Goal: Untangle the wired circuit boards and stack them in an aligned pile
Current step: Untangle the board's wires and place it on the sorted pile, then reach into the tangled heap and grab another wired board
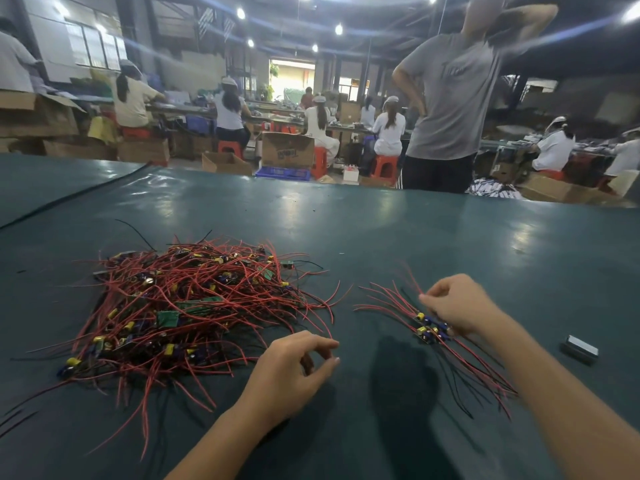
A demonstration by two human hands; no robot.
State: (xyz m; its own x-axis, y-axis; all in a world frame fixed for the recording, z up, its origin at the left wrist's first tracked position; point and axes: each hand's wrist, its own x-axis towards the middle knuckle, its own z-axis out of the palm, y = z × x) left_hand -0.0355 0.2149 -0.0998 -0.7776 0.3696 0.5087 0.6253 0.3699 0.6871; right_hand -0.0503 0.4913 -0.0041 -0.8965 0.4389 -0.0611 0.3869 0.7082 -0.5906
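A big tangled heap of circuit boards [187, 306] lies on the left half of the dark green table [381, 230], with red and black wires sticking out on all sides and small yellow and blue parts showing among them. To its right, well apart from it, sits a small pile of boards [429, 329] – its wires fan out toward the far side and toward the near edge. The right hand [457, 306] rests on this small pile with fingers curled down, the thumb and forefinger pinching its red wires at the far end. The left hand [294, 365] is just beside the heap's near right edge, fingers bent toward the thumb with a narrow gap – whether it holds a wire cannot be told. A small grey box [580, 348] lies near the right forearm. Beyond the table a person in a grey shirt [450, 98] stands.
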